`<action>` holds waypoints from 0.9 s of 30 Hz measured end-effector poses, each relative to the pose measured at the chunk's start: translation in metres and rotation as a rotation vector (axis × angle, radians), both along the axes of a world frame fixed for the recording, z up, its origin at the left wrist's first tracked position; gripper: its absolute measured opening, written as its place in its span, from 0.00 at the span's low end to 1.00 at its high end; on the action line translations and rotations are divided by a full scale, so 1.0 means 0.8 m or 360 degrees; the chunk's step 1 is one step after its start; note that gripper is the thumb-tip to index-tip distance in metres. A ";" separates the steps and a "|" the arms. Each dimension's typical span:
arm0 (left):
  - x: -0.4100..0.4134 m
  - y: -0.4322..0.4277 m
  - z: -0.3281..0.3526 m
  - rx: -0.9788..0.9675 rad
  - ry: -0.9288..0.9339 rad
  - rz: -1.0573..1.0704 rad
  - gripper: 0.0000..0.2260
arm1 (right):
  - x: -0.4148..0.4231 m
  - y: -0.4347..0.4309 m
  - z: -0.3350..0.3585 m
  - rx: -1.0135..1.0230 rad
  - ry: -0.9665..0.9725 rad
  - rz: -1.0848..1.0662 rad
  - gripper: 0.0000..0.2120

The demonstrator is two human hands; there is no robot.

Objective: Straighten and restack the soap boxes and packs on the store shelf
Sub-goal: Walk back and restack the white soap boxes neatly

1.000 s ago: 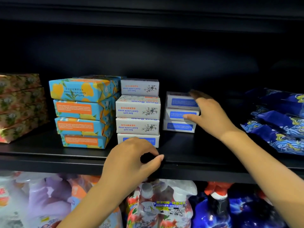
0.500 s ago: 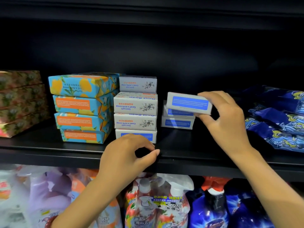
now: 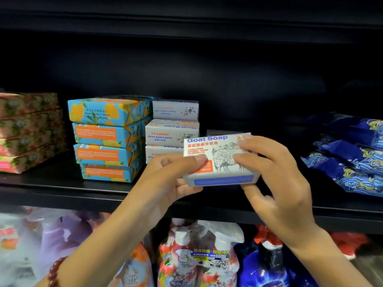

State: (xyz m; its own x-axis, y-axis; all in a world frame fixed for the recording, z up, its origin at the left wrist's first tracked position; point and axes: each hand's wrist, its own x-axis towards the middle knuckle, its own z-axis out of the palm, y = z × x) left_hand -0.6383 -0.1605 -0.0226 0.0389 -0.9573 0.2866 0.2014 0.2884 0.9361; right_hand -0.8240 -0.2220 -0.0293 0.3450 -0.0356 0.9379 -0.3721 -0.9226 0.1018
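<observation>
A white Goat Soap box (image 3: 219, 158) with a goat drawing is held in the air in front of the black shelf (image 3: 62, 193). My left hand (image 3: 172, 179) pinches its left end, thumb on top. My right hand (image 3: 275, 183) grips its right end, fingers over the face. Behind it stands a stack of white goat soap boxes (image 3: 172, 129), partly hidden. To the left is a stack of blue-and-orange soap boxes (image 3: 107, 137). The small white stack the box came from is almost fully hidden behind the held box.
Floral pink-green soap packs (image 3: 29, 129) are stacked at the far left. Dark blue wave-patterned packs (image 3: 352, 154) lie piled at the right. Spray bottles and refill pouches (image 3: 199, 255) fill the lower shelf. The shelf above overhangs, dark.
My right hand lifted the top white box off the small right stack and turned its face up. My left hand rose from the shelf edge and took the box's left end.
</observation>
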 end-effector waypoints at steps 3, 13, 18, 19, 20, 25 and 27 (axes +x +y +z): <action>-0.001 0.003 -0.007 -0.0191 -0.0013 0.0141 0.14 | -0.007 0.000 0.001 0.0438 0.0070 -0.0070 0.34; -0.007 0.004 -0.011 -0.0686 -0.0397 0.0354 0.22 | -0.008 0.007 0.027 0.1321 -0.0199 0.0751 0.21; 0.003 0.007 -0.002 -0.0524 -0.0363 0.0391 0.29 | 0.002 0.008 0.018 0.1185 -0.0331 0.0898 0.20; 0.004 0.008 -0.001 -0.0494 -0.0408 0.0367 0.28 | 0.004 0.007 0.016 0.1181 -0.0344 0.0932 0.20; 0.005 0.008 0.000 -0.0477 -0.0447 0.0337 0.26 | 0.006 0.007 0.014 0.1171 -0.0336 0.0943 0.20; 0.010 0.007 -0.003 -0.0477 -0.0405 0.0279 0.28 | 0.005 0.005 0.011 0.1165 -0.0158 0.0870 0.24; 0.011 0.007 -0.004 -0.0585 -0.0446 0.0310 0.28 | -0.002 0.000 0.012 0.1304 -0.0005 0.0875 0.33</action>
